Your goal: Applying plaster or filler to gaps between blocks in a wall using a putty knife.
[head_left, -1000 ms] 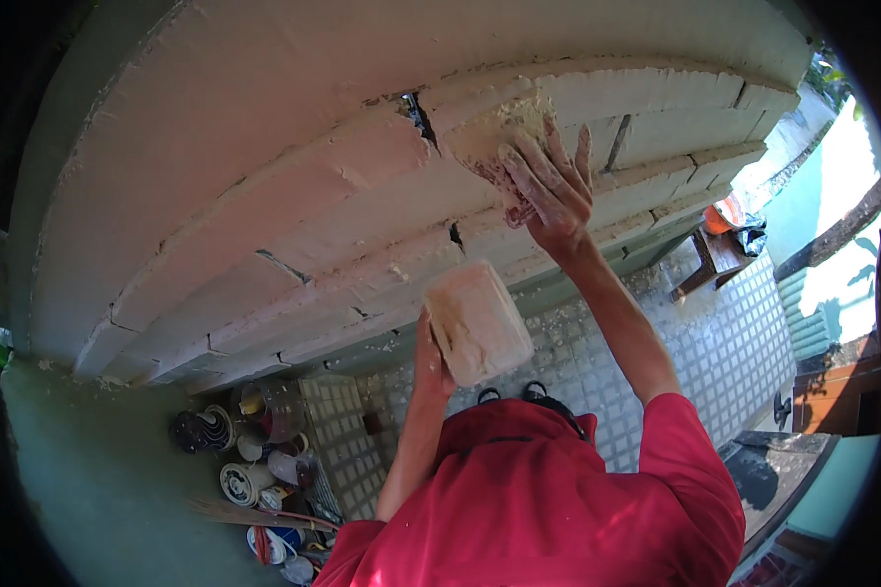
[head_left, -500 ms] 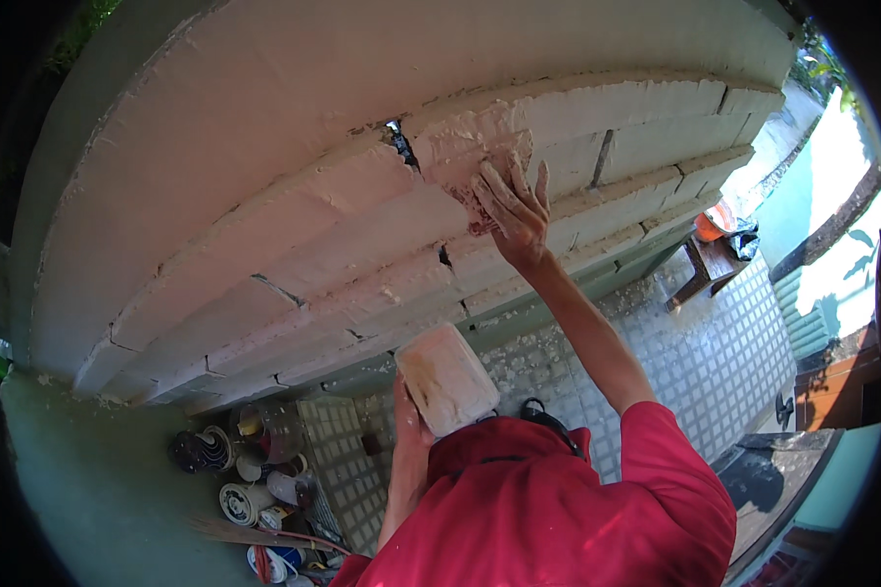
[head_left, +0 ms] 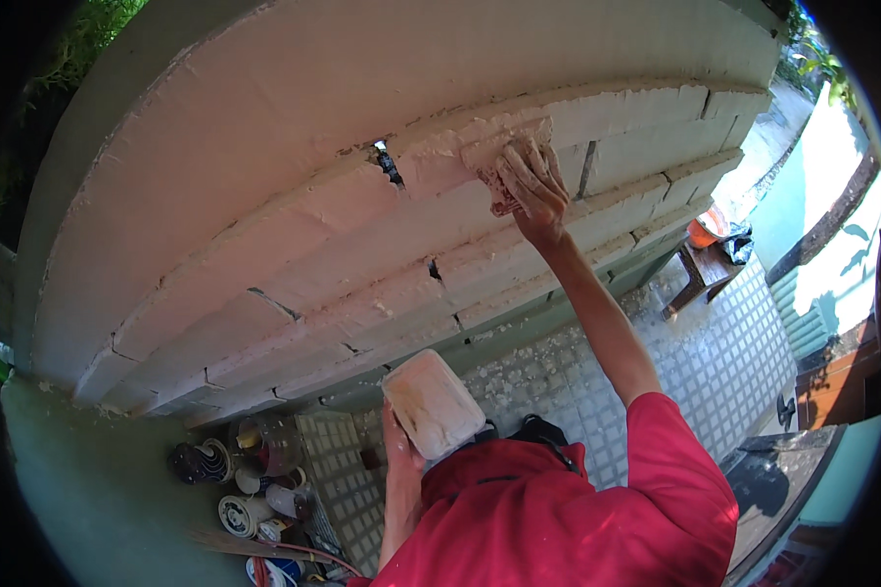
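My right hand [head_left: 536, 186], coated with pale plaster, is closed on a flat scraper [head_left: 499, 147], its broad blade pressed to the block wall [head_left: 352, 269]. Wet plaster clings around the blade, and pinkish lumps hang at its lower corner. Just left of it, a dark vertical gap [head_left: 389, 164] lets light through between two blocks. Low in front of my body, my left hand [head_left: 399, 440] grips a rectangular plastic tub [head_left: 435, 406] by its left side. The tub is smeared with plaster; how much is inside cannot be made out.
Several buckets and tubs [head_left: 245, 511] crowd the lower left corner, beside a wooden plank [head_left: 225, 543]. To the right, a small wooden stool [head_left: 700, 274] stands on the tiled floor [head_left: 715, 357], with an orange bucket [head_left: 707, 227] near it. Plaster crumbs lie along the wall's foot.
My right hand has drawn the scraper rightward along the block, farther from the gap. My left hand still holds the tub, and the whole view has shifted slightly.
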### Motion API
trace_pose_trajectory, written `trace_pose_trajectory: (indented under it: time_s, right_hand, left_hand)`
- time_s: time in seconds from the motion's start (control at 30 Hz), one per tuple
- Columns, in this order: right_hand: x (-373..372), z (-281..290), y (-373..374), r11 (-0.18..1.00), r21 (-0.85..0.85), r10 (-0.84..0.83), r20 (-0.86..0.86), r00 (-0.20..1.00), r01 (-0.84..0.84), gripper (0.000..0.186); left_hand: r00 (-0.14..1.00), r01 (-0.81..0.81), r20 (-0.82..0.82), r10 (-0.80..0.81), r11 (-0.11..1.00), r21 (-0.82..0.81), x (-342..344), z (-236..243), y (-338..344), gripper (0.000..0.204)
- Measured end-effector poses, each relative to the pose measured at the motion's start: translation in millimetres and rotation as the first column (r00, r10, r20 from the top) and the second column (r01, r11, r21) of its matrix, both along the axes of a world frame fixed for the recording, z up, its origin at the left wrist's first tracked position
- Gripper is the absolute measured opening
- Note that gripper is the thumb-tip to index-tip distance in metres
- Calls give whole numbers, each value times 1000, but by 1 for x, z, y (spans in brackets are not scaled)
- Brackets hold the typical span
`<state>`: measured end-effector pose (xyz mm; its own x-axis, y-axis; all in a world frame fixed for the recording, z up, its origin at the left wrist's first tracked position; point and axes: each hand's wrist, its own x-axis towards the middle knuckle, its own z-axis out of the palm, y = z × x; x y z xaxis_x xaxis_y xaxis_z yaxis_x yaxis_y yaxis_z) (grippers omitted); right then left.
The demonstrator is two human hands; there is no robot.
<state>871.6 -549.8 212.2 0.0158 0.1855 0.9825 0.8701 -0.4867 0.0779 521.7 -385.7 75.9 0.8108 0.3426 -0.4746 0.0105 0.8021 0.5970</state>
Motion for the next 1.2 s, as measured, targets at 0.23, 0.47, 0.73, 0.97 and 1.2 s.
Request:
trace_pose_trajectory:
  time_s: [0.23, 0.47, 0.73, 0.97, 1.2]
  right_hand:
    - [-16, -5, -44, 996, -85, -4, -40, 999, 1, 33]
    - [25, 15, -57, 998, -33, -61, -52, 997, 59, 39]
    - [15, -14, -94, 992, -128, -6, -147, 989, -13, 40]
    - [47, 35, -101, 999, -21, -49, -28, 998, 48, 41]
    - [51, -24, -125, 993, -120, -33, -102, 994, 20, 43]
  left_hand:
    - [988, -117, 92, 120, 992, -39, -4, 2, -20, 54]
    - [982, -168, 77, 171, 985, -41, 8, 7, -81, 50]
    - [976, -215, 13, 215, 976, -25, 4, 15, -134, 51]
    - [973, -228, 29, 229, 973, -43, -1, 21, -142, 48]
    - [972, -232, 51, 230, 973, 20, -1, 21, -130, 51]
